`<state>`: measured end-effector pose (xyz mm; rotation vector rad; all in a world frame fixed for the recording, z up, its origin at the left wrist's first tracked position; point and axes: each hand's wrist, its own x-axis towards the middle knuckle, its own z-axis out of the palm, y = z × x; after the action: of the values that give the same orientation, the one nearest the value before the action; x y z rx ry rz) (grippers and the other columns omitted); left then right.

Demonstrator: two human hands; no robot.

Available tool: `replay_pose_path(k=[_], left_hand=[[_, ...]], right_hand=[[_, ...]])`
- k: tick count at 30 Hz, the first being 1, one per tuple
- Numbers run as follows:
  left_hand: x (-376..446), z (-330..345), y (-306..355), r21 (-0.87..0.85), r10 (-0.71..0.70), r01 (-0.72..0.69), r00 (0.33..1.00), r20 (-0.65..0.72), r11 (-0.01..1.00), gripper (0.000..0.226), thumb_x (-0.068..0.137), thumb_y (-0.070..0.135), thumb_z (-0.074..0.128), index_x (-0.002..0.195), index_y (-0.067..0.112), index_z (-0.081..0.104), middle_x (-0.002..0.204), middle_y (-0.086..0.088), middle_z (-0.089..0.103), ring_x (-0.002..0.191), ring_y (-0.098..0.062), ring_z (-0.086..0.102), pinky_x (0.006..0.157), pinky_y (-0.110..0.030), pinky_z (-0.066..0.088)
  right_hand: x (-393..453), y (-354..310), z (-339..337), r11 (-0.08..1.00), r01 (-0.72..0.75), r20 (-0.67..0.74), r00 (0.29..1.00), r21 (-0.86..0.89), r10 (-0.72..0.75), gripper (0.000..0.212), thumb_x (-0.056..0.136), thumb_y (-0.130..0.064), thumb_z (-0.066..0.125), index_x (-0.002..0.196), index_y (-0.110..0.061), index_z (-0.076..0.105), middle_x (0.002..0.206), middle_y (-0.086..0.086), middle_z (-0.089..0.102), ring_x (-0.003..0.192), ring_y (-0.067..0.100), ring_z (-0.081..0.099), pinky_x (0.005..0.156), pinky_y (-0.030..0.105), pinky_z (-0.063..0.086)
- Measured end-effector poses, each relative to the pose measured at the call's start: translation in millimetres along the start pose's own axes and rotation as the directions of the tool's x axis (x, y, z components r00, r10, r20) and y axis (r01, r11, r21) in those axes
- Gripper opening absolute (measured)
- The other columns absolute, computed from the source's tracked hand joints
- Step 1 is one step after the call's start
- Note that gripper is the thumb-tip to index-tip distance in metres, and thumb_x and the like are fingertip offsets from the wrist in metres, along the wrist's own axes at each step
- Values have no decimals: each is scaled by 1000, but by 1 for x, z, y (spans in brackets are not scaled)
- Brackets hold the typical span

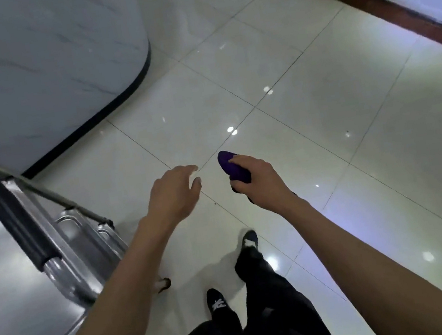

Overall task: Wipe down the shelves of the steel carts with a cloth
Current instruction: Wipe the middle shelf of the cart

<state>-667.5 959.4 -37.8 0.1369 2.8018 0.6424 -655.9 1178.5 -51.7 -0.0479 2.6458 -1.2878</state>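
Both my bare arms reached forward. My left hand (173, 194) hung palm down, fingers loose and holding nothing. To its right, my right hand (257, 180) curled around a bunched purple cloth (231, 165).

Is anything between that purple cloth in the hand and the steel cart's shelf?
Only the left hand hangs between the purple cloth, gripped by the right hand, and the shiny steel cart; otherwise there is open floor.
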Motion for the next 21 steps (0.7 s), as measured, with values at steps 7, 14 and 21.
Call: replay_pose_path(k=[7, 14, 21], left_hand=[[125, -36, 1, 45, -68, 70, 996, -56, 997, 42, 103, 36, 47, 143, 23, 53, 143, 0, 57, 129, -23, 52, 107, -44, 42], [196, -88, -33, 28, -233, 240, 960, -154, 970, 43, 104, 39, 44, 145, 26, 50, 147, 1, 53, 129, -22, 52, 106, -40, 41], [232, -115, -114, -120, -448, 433, 875, -181, 893, 44, 104, 39, 42, 146, 26, 49, 147, 2, 53, 131, -21, 51, 107, -39, 38]], right_hand=[[148, -1, -31, 994, 104, 71, 992, -45, -101, 48, 84, -21, 70, 131, -23, 59, 128, -9, 62, 106, 17, 60, 91, 43, 52], [284, -57, -37, 976, 218, 237, 949, -21, -207, 44, 84, -19, 69, 127, -24, 60, 119, -11, 63, 99, 17, 61, 87, 42, 54], [390, -112, 26, 963, 264, 425, 865, 62, -265, 43, 90, -17, 66, 132, -23, 57, 116, -8, 63, 76, 2, 53, 69, 21, 41]])
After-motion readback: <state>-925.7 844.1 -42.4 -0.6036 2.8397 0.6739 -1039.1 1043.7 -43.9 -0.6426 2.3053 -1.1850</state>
